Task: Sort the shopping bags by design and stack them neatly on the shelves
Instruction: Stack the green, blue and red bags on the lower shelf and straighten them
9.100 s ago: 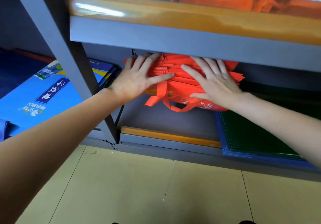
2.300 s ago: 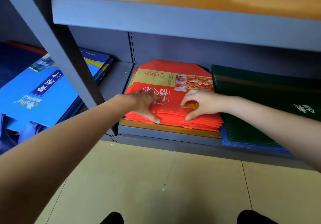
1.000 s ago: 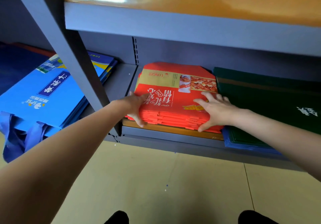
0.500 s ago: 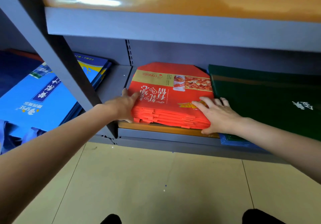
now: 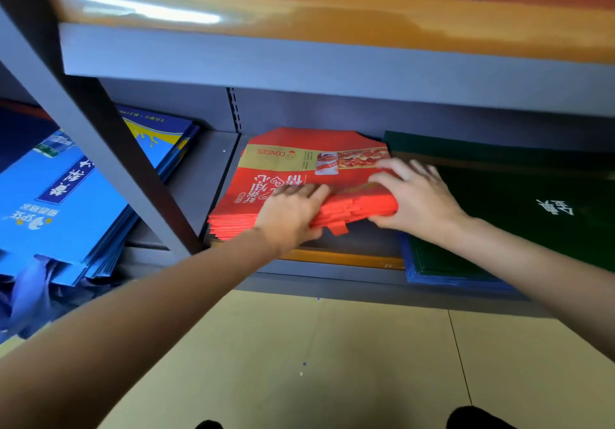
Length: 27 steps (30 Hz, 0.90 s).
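Red bags (image 5: 299,175) at frame centre sit gripped by both hands, left hand (image 5: 289,212) and right hand (image 5: 416,199) curled round the front edge; square them gently.

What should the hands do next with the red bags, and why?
Probably lay the lifted front of the red bags flat and square it. The left hand and right hand grip the raised front edge, and a red tab sticks out below.

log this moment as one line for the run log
stage: squaring red bag stack | left hand: grips front edge | right hand: grips right front corner | neighbours: blue bags, green bags
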Each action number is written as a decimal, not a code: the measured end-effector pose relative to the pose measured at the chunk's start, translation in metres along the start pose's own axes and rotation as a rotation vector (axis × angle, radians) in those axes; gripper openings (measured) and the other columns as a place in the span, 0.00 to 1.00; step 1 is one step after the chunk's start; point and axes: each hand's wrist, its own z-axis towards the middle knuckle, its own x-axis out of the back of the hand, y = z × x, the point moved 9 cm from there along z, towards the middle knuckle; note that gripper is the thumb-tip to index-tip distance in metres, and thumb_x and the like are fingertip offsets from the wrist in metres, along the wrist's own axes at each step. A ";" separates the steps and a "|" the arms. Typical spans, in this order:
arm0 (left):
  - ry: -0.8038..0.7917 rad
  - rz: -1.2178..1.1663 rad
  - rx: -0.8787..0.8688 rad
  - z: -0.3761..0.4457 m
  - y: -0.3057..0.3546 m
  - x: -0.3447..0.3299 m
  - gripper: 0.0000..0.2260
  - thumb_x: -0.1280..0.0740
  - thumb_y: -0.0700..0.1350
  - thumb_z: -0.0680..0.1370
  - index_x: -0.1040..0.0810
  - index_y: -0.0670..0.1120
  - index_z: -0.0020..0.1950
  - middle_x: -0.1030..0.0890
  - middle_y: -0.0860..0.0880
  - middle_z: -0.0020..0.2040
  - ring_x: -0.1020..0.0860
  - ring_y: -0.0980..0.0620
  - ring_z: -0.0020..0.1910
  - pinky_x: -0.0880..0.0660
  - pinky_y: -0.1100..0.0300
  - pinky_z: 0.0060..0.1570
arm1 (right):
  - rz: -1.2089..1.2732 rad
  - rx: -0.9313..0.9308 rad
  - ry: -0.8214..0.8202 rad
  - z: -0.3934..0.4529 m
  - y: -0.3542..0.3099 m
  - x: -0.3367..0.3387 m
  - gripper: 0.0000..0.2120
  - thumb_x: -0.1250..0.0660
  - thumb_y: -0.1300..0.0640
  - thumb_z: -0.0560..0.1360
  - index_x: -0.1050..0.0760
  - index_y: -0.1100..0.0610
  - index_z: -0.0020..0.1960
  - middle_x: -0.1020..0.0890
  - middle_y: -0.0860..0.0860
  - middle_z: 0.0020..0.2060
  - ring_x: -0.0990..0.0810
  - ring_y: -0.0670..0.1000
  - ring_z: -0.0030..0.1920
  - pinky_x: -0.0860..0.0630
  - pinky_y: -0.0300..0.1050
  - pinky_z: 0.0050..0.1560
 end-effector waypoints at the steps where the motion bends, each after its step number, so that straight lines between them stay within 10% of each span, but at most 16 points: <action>1: 0.039 -0.009 0.024 0.000 -0.006 0.008 0.28 0.34 0.53 0.74 0.39 0.51 0.71 0.28 0.50 0.65 0.28 0.47 0.64 0.35 0.56 0.63 | 0.031 -0.024 0.050 0.001 0.003 0.011 0.31 0.29 0.42 0.68 0.30 0.51 0.67 0.35 0.48 0.69 0.35 0.57 0.65 0.39 0.54 0.65; 7: 0.149 0.198 -0.178 -0.002 0.001 0.018 0.28 0.19 0.46 0.51 0.19 0.43 0.49 0.18 0.46 0.36 0.19 0.45 0.31 0.21 0.56 0.37 | -0.004 -0.127 -0.215 0.005 -0.003 0.005 0.44 0.26 0.43 0.66 0.47 0.47 0.74 0.43 0.52 0.71 0.26 0.62 0.57 0.27 0.53 0.55; 12: -0.053 0.240 -0.142 -0.011 -0.015 0.005 0.22 0.40 0.49 0.80 0.39 0.47 0.73 0.24 0.49 0.62 0.20 0.45 0.52 0.25 0.54 0.45 | 0.366 -0.166 -0.342 -0.011 -0.014 -0.037 0.40 0.26 0.56 0.68 0.45 0.49 0.73 0.35 0.52 0.62 0.28 0.50 0.53 0.26 0.45 0.54; 27: -0.046 0.093 -0.014 0.007 -0.010 -0.005 0.36 0.35 0.62 0.74 0.46 0.51 0.76 0.36 0.49 0.72 0.37 0.46 0.71 0.49 0.47 0.73 | 0.364 -0.173 -0.392 0.011 -0.009 -0.021 0.41 0.22 0.53 0.64 0.39 0.46 0.72 0.38 0.53 0.67 0.34 0.54 0.65 0.37 0.41 0.63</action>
